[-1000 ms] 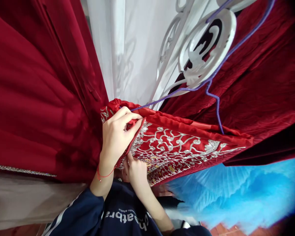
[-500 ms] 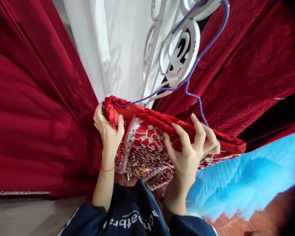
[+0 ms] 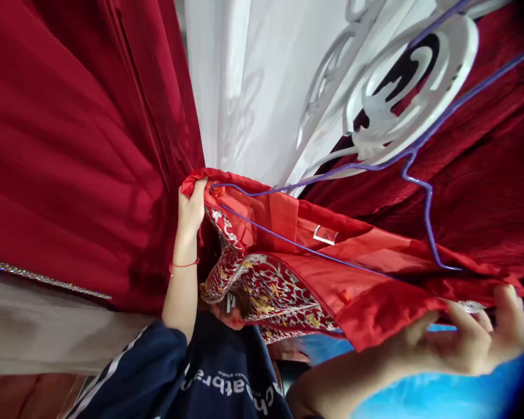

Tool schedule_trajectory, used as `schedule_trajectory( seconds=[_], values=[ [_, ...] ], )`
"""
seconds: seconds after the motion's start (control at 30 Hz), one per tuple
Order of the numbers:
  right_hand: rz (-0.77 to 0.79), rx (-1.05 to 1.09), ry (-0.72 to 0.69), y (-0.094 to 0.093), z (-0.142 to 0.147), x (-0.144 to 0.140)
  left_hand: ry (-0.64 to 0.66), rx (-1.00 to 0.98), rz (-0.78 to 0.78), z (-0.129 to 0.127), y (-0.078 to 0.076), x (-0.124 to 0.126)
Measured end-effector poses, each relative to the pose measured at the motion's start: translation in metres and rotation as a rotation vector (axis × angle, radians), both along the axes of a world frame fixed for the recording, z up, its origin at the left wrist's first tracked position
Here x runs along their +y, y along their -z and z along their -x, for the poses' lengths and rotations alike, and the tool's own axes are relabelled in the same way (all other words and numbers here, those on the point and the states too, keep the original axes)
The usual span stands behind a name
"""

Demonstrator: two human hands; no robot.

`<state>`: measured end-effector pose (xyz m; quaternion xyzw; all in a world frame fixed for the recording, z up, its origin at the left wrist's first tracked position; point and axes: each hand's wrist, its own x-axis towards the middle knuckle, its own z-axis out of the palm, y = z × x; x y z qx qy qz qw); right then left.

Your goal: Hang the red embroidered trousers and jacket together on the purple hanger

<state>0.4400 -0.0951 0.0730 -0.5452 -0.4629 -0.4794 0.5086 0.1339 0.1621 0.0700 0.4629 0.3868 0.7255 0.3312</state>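
The left hand (image 3: 193, 205) grips one end of the red garment (image 3: 353, 291), probably steadying it around the purple hanger (image 3: 428, 203); the right hand (image 3: 474, 337), half-curled (grip unclear), meets the other end.

The garment (image 3: 314, 273) spans the middle from left to right, with the shirt (image 3: 227, 355) at the near side. The hanger (image 3: 428, 201) has its lower bar inside the garment's opening; its upper part extends far right, before the frame (image 3: 378, 119). A label (image 3: 325, 234) sits on the inner far side, beyond the bar. The left hand (image 3: 194, 203) is at the left end, the right hand (image 3: 475, 343) at the near right edge. A curtain (image 3: 70, 145) hangs left, a drape (image 3: 266, 87) behind.
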Motion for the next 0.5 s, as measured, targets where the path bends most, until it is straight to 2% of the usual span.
schedule_trajectory(
  seconds=[0.1,0.2,0.27,0.33,0.4,0.43,0.5],
  values=[
    [-0.135,-0.095,-0.13,0.009,-0.007,0.003,0.218,-0.162,0.158,-0.005,0.015,-0.007],
    [-0.073,0.049,-0.195,0.02,-0.007,0.0,0.328,-0.185,0.259,-0.021,0.036,-0.03],
    [0.001,0.12,-0.178,0.031,-0.006,-0.004,0.401,-0.08,0.235,-0.031,0.045,-0.05],
    [0.041,0.149,-0.164,0.04,-0.004,-0.008,0.487,0.079,0.151,-0.037,0.045,-0.067],
    [0.023,0.17,-0.186,0.044,0.002,-0.014,0.583,0.204,0.07,-0.039,0.039,-0.08],
    [0.01,0.202,-0.208,0.042,0.008,-0.019,0.656,0.238,0.035,-0.038,0.035,-0.085],
    [0.101,0.341,-0.249,0.032,0.021,-0.036,0.886,0.266,-0.031,-0.034,0.027,-0.095]
  ],
)
